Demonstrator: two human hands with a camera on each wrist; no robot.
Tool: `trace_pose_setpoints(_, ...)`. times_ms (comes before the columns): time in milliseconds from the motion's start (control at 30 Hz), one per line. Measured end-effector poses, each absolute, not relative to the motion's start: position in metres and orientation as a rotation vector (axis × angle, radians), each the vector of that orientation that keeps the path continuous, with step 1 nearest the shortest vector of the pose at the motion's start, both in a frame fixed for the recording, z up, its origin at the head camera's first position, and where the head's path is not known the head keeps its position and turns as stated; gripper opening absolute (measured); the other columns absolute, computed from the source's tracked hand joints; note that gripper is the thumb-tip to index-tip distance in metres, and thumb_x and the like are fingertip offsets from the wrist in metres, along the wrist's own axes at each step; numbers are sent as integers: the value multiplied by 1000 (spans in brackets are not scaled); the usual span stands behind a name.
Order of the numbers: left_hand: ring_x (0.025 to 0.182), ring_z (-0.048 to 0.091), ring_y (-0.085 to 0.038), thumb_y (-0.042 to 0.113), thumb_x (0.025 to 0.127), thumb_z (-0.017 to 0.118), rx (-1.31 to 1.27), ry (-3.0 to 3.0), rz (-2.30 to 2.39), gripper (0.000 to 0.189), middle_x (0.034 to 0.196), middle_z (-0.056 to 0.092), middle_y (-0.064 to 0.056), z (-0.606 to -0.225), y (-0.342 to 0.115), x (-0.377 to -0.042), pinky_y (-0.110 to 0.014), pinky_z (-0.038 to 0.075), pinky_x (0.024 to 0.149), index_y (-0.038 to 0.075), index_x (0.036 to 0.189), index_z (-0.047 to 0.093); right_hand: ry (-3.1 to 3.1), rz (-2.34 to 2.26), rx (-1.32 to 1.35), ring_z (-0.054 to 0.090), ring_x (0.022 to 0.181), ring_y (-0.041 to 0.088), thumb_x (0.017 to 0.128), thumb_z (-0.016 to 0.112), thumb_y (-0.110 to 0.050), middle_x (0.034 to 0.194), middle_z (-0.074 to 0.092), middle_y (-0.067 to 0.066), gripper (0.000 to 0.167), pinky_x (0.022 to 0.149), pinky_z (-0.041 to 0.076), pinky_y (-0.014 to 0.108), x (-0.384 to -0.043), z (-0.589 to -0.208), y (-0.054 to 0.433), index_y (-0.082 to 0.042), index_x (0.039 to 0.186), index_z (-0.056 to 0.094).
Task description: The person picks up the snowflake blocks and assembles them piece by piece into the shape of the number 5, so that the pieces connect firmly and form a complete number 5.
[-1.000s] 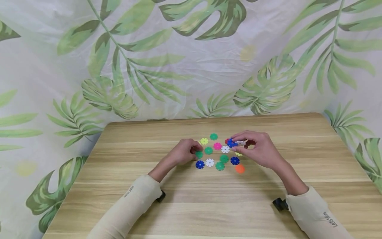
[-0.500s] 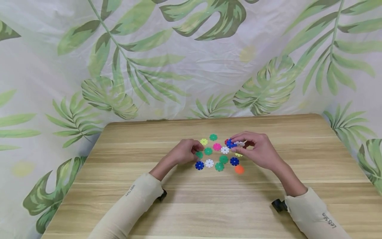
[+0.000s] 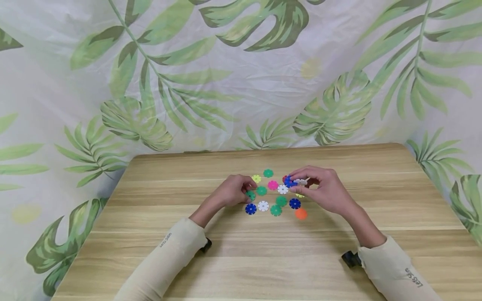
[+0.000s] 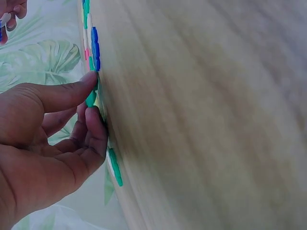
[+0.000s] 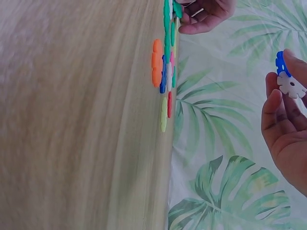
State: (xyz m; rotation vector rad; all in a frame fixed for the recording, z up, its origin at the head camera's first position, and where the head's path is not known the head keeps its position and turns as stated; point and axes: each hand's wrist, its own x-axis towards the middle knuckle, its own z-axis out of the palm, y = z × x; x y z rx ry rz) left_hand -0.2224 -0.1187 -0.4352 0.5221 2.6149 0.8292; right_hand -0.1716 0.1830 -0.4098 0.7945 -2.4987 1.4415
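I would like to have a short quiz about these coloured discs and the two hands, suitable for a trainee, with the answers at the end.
1. True or false: in the head view, the orange disc appears lower than the pink disc.
2. Which two colours show in the piece that the right hand holds?
3. Fill in: the left hand pinches a ____ disc.

Key: 1 true; 2 blue and white; 3 green.

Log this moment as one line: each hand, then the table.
left hand: pinches green notched disc | right hand: holds blue disc joined to white disc, above tabletop | tabletop: orange disc, pink disc, others
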Motion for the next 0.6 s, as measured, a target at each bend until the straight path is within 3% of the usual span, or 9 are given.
trace_pose_setpoints(500, 89, 66, -16, 6, 95, 80, 579, 2629, 1076, 21, 102, 77, -4, -425, -122, -214, -29, 57, 80, 11, 115, 83, -2483, 1474, 831, 75, 99, 5, 91, 87, -10, 117, 82, -1, 21, 75, 62, 23, -172, -413, 181, -18, 110, 84)
trace_pose_setpoints(600, 89, 70, -26, 8, 97, 78, 566, 2602, 1221, 23, 109, 80, -7, -415, -119, -208, -33, 60, 78, 11, 119, 82, -2473, 1484, 831, 75, 98, 5, 91, 86, -9, 117, 82, 0, 21, 76, 63, 23, -172, -412, 180, -17, 110, 84)
